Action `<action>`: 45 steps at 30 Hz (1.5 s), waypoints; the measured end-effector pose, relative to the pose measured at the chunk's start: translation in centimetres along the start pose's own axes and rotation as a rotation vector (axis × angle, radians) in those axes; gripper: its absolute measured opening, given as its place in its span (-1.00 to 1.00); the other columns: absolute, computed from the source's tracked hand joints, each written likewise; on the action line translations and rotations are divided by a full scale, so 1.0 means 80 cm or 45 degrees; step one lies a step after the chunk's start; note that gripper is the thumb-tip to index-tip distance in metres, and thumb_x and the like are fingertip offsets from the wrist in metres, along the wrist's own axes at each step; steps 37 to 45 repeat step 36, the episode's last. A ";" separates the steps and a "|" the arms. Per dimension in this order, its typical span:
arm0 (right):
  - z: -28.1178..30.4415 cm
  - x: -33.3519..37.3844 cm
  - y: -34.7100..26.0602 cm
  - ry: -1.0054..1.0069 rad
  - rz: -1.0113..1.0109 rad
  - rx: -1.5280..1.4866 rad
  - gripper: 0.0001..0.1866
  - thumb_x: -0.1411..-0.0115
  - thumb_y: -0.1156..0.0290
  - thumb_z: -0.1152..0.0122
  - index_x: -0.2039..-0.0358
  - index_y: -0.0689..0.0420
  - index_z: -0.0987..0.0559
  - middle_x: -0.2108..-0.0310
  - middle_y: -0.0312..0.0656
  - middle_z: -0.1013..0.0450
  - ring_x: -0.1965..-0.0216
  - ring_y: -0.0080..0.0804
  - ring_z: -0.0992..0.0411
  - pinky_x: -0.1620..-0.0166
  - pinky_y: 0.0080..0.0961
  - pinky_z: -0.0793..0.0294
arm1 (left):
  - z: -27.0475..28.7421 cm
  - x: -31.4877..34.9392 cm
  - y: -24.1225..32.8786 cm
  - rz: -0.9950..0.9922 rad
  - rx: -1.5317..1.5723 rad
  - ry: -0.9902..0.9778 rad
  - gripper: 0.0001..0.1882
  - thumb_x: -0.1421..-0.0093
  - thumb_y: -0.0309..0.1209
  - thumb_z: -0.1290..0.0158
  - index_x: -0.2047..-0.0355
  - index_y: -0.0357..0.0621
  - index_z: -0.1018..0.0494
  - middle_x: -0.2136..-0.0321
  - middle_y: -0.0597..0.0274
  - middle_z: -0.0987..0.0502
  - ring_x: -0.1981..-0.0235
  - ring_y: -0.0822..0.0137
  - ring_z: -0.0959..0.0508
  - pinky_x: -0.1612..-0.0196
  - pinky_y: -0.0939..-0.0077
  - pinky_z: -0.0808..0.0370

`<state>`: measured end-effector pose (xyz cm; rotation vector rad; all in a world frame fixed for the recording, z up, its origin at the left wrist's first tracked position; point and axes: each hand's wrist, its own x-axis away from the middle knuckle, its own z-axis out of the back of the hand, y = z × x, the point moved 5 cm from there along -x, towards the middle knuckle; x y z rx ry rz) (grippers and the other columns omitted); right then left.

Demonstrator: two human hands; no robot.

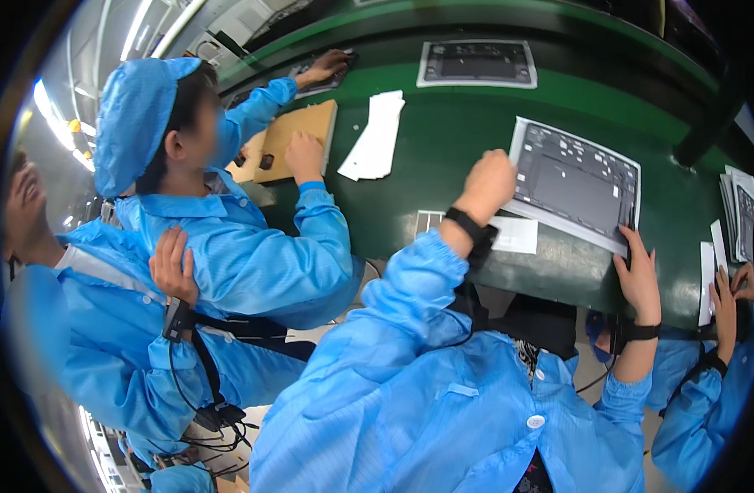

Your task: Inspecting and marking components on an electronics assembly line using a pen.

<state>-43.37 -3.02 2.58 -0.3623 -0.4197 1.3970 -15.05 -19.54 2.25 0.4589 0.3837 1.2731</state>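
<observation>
A flat dark panel (570, 181) with a pale border and several small white pieces on its face lies on the green bench in front of me. My left hand (488, 185) is closed at the panel's left edge; its fingertips are partly hidden. At the lower right corner, my right hand (638, 275) grips the edge between thumb and fingers. White paper (516, 235) sits just below the panel, beside my left wrist. Both wrists wear black bands.
Another dark panel (477, 63) lies farther back on the green bench (442, 164). White sheets (375, 135) rest left of centre. Beside me on the left, a co-worker (229, 189) leans over a brown board (299, 135). Stacked panels (740, 209) and another person's hands (728, 300) are at the right.
</observation>
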 end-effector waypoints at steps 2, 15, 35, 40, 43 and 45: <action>-0.001 -0.001 0.008 -0.039 -0.016 0.079 -0.43 -0.20 0.48 -0.10 -0.24 -0.04 -0.28 -0.28 -0.11 -0.22 -0.38 -0.09 -0.01 -0.36 0.16 0.24 | 0.028 0.059 -0.004 -0.176 -0.029 0.140 -0.59 -0.19 -0.34 -0.10 0.10 -0.48 -0.40 0.12 -0.30 -0.46 0.05 -0.18 -0.47 0.00 0.14 -0.45; 0.005 0.066 -0.024 0.406 0.018 -1.472 -0.48 -0.44 0.11 0.19 -0.11 0.32 -0.41 0.18 -0.04 -0.52 0.41 -0.53 -0.41 0.22 -0.55 -0.45 | 0.011 0.236 -0.036 -0.268 -0.169 0.156 -0.35 -0.14 0.05 -0.11 -0.23 0.21 -0.34 -0.34 -0.24 0.04 -0.31 -0.39 0.05 -0.27 -0.15 -0.07; -0.183 -0.035 -0.260 -0.100 0.078 -0.967 -0.77 -0.18 0.32 -0.22 0.40 0.25 -0.52 0.64 -0.22 -0.46 0.58 -0.49 -0.42 0.46 -0.52 -0.40 | 0.011 0.234 -0.065 -0.212 -0.099 0.105 -0.31 -0.04 0.07 -0.20 -0.17 0.17 -0.41 -0.33 -0.28 0.08 -0.33 -0.32 0.06 -0.27 -0.18 -0.01; -0.184 -0.035 -0.259 -0.103 0.076 -0.935 -0.78 -0.18 0.31 -0.23 0.39 0.24 -0.52 0.62 -0.23 -0.48 0.58 -0.48 -0.43 0.44 -0.53 -0.40 | 0.010 0.233 -0.066 -0.207 -0.094 0.095 -0.31 -0.04 0.07 -0.20 -0.18 0.16 -0.40 -0.33 -0.27 0.08 -0.33 -0.31 0.06 -0.27 -0.18 -0.01; -0.184 -0.035 -0.259 -0.103 0.076 -0.935 -0.78 -0.18 0.31 -0.23 0.39 0.24 -0.52 0.62 -0.23 -0.48 0.58 -0.48 -0.43 0.44 -0.53 -0.40 | 0.010 0.233 -0.066 -0.207 -0.094 0.095 -0.31 -0.04 0.07 -0.20 -0.18 0.16 -0.40 -0.33 -0.27 0.08 -0.33 -0.31 0.06 -0.27 -0.18 -0.01; -0.184 -0.035 -0.259 -0.103 0.076 -0.935 -0.78 -0.18 0.31 -0.23 0.39 0.24 -0.52 0.62 -0.23 -0.48 0.58 -0.48 -0.43 0.44 -0.53 -0.40 | 0.010 0.233 -0.066 -0.207 -0.094 0.095 -0.31 -0.04 0.07 -0.20 -0.18 0.16 -0.40 -0.33 -0.27 0.08 -0.33 -0.31 0.06 -0.27 -0.18 -0.01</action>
